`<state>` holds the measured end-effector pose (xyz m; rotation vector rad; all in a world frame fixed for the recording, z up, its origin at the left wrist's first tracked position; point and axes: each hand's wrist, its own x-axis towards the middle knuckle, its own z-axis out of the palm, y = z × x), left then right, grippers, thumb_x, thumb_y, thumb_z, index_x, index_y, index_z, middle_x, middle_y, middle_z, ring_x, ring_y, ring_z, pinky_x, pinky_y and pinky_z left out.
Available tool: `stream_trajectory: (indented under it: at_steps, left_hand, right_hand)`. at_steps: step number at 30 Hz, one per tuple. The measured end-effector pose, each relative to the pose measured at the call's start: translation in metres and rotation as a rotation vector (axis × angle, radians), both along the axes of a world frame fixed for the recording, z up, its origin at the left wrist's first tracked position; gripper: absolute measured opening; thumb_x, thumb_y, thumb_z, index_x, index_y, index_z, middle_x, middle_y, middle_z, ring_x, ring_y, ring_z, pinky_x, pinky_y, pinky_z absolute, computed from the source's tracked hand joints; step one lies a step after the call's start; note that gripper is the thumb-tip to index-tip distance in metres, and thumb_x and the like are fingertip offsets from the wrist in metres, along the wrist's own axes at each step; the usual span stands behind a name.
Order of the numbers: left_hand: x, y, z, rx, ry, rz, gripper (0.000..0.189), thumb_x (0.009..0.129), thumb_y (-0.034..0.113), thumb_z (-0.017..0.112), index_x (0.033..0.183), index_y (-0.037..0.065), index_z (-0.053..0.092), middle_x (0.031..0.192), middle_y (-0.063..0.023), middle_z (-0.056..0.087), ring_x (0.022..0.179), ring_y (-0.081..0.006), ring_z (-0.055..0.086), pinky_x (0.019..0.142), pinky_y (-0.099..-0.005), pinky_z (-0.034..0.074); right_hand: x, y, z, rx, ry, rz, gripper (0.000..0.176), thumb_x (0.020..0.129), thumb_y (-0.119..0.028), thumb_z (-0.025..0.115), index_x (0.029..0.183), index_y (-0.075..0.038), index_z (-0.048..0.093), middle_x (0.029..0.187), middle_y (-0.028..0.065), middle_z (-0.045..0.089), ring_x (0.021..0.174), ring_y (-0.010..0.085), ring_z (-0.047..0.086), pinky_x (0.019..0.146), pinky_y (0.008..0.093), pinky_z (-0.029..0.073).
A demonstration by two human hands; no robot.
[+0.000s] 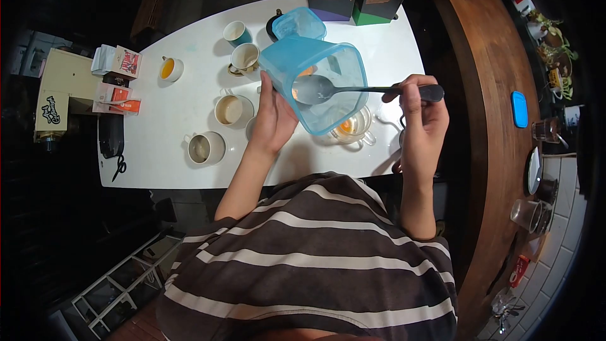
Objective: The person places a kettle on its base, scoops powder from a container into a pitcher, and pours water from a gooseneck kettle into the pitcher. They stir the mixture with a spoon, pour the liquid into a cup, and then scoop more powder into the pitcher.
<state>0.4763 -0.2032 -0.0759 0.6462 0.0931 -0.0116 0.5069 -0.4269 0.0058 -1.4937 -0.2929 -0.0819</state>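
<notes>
My left hand (275,117) is wrapped round a translucent blue plastic container (293,57), which is tilted with its open mouth toward me. My right hand (421,110) grips the dark handle of a large metal spoon (315,89). The spoon's bowl is at the container's mouth. Behind the container, partly hidden, a glass cup (358,127) with something orange in it stands on the white table (161,163). Left of my left hand are a beige mug (231,111) and another mug (206,149). A blue lid or tub (300,23) lies beyond the container.
A cup of orange liquid (170,69) stands at the left, near card boxes (125,63). Two more cups (245,57) (237,33) stand behind. Black boxes (332,0) are at the back. Scissors (118,167) lie at the left edge; a wooden counter (470,44) runs along the right.
</notes>
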Motion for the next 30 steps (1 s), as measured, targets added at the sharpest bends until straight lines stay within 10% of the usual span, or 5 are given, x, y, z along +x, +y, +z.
stream_trajectory:
  at_steps: [2, 18, 24, 27, 30]
  left_hand:
    - [0.0, 0.001, 0.006, 0.054, -0.01, 0.045, 0.07, 0.104, 0.058, 0.031, 0.15, 0.006, 0.031, 0.148, -0.0152, 0.046, 0.137, -0.0258, 0.044, 0.114, -0.0444, 0.036]
    - [0.0, 0.035, 0.002, 0.183, 0.037, 0.284, 0.069, 0.101, 0.058, 0.039, 0.151, 0.011, 0.03, 0.152, -0.0123, 0.039, 0.14, -0.0272, 0.04, 0.117, -0.0476, 0.033]
    - [0.0, 0.034, 0.004, 0.198, 0.033, 0.304, 0.07, 0.101, 0.058, 0.039, 0.152, 0.011, 0.028, 0.153, -0.0119, 0.038, 0.141, -0.027, 0.039, 0.117, -0.0471, 0.033]
    - [0.001, 0.032, 0.002, 0.183, 0.044, 0.296, 0.069, 0.102, 0.058, 0.037, 0.152, 0.011, 0.028, 0.154, -0.0115, 0.038, 0.141, -0.0269, 0.039, 0.117, -0.0465, 0.033]
    - [0.001, 0.032, -0.001, 0.143, 0.066, 0.282, 0.07, 0.102, 0.059, 0.035, 0.152, 0.011, 0.028, 0.154, -0.0109, 0.037, 0.141, -0.027, 0.039, 0.117, -0.0459, 0.032]
  right_hand:
    - [0.004, -0.003, -0.003, 0.092, -0.022, -0.024, 0.019, 0.103, -0.019, 0.057, 0.102, 0.0, 0.058, 0.089, 0.0056, 0.064, 0.083, 0.0085, 0.059, 0.074, 0.0213, 0.041]
    - [0.014, -0.065, -0.017, 0.101, -0.006, -0.191, 0.022, 0.104, -0.027, 0.055, 0.101, -0.005, 0.057, 0.089, 0.0043, 0.06, 0.081, 0.0094, 0.055, 0.076, 0.024, 0.037]
    - [0.001, -0.071, -0.045, -0.188, -0.105, -0.211, 0.023, 0.105, -0.024, 0.052, 0.098, -0.002, 0.056, 0.089, 0.0018, 0.058, 0.076, 0.0058, 0.056, 0.059, 0.0217, 0.04]
    - [-0.009, -0.061, -0.055, -0.458, -0.239, -0.074, 0.003, 0.095, -0.003, 0.056, 0.093, 0.0, 0.056, 0.087, 0.0087, 0.06, 0.076, 0.0205, 0.056, 0.069, 0.0337, 0.045]
    - [-0.021, -0.048, -0.045, -0.788, -0.456, 0.129, 0.027, 0.067, 0.012, 0.059, 0.091, -0.002, 0.058, 0.086, 0.0108, 0.058, 0.089, 0.0335, 0.054, 0.076, 0.0433, 0.044]
